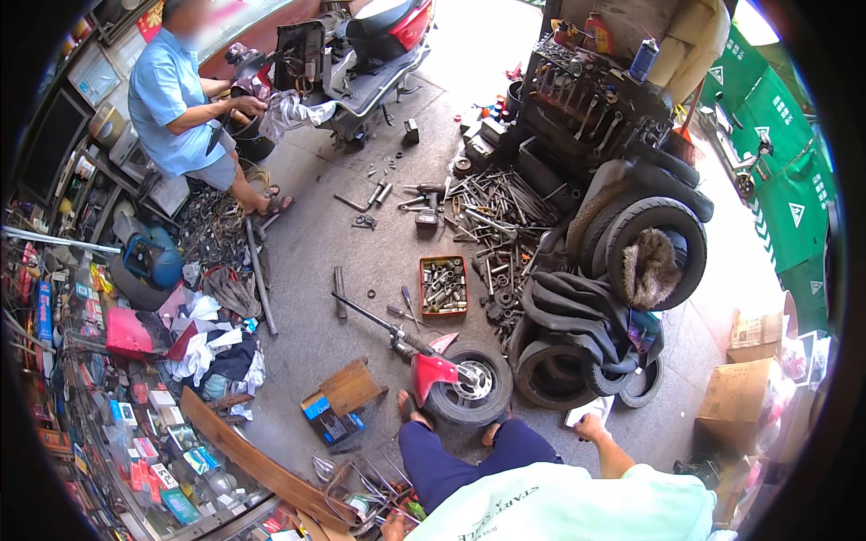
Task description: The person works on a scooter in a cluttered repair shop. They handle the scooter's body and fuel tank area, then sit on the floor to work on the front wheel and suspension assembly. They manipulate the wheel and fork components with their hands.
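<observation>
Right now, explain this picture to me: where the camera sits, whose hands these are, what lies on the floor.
There is no machine here. The camera sits on a person's head and looks down through a wide lens, which bends the edges. The wearer sits or crouches over a small wheel with a red fender on the concrete floor. Their right hand reaches out near a stack of tyres; I cannot tell if it holds anything. The left hand is not in view. Also on the floor: a red tray of sockets and a heap of wrenches. A second person in a blue shirt works at a scooter.
</observation>
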The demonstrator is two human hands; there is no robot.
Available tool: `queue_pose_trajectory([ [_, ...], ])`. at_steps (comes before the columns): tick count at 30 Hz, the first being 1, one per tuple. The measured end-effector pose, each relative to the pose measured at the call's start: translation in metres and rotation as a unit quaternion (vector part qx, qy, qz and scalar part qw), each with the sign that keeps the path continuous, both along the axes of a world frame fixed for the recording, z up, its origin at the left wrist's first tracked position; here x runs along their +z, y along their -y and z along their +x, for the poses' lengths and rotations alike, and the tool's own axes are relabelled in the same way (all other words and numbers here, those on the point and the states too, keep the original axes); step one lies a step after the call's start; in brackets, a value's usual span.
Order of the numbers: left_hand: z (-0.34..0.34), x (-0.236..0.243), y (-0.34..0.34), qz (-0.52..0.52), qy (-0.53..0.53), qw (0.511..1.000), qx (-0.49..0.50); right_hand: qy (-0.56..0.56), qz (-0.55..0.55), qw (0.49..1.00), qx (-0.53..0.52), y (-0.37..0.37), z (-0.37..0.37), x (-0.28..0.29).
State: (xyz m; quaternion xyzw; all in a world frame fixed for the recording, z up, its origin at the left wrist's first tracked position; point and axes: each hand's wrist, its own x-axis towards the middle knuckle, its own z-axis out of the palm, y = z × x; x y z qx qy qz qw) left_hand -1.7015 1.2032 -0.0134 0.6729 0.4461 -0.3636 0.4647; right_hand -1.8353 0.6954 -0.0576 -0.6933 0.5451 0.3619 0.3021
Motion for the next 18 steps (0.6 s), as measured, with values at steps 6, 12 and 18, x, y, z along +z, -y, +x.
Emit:
queue_pose_trajectory([
  [6,0.091,-0.009,-0.018,-0.004,0.003,0.998,-0.06,0.155,-0.16,0.974,0.029,-0.001,0.059,-0.01],
  [12,0.254,-0.019,-0.053,-0.016,0.076,0.995,-0.069,0.171,-0.079,0.978,-0.094,-0.057,0.178,0.086],
  [18,0.357,-0.004,-0.089,-0.011,0.186,0.981,-0.042,0.111,-0.051,0.984,-0.13,-0.079,0.202,0.086],
])
